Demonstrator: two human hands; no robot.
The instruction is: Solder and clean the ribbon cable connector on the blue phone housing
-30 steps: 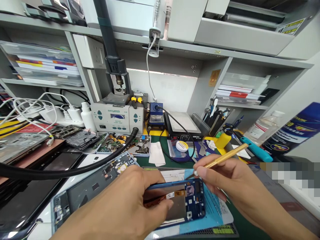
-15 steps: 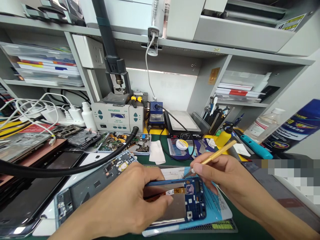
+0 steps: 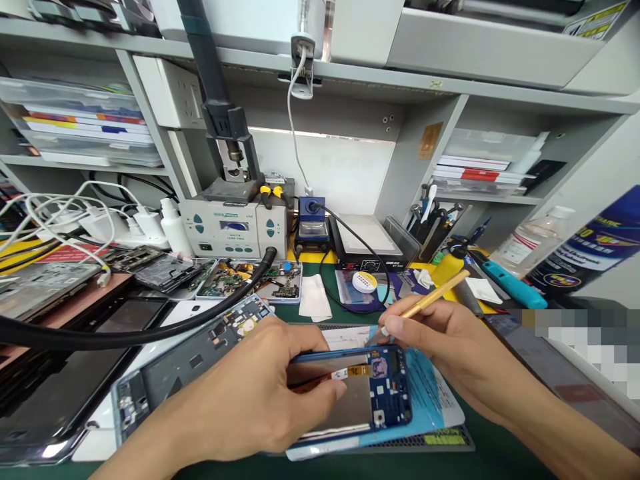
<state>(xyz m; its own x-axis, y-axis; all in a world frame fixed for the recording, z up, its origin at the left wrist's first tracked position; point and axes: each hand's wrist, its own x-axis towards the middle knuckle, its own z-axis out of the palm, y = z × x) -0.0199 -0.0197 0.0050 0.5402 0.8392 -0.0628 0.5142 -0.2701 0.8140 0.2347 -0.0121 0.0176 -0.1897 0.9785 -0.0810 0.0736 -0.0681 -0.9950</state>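
Held across the middle of the bench is an opened blue phone (image 3: 390,393), its board end facing right. My left hand (image 3: 273,387) is closed on its left part, fingers along the far edge and thumb over the inside. An orange-brown flex cable (image 3: 357,371) with a white label runs past the thumb tip. My right hand (image 3: 435,333) pinches a thin tool with a golden handle (image 3: 440,293) and a flat blade. The blade tip is at the phone's far edge; whether it touches is hard to tell. Under the phone lies a blue and white sheet (image 3: 435,393).
Another opened phone frame (image 3: 195,360) lies at left, crossed by a thick black hose (image 3: 150,340). Behind stand a hot-air station (image 3: 235,230), a tray of circuit boards (image 3: 250,283) and a hot plate (image 3: 370,240). A round white tub (image 3: 365,283) sits beyond my right hand.
The view has shifted slightly. Both hands keep their grips, and the blade stays by the phone's far edge.
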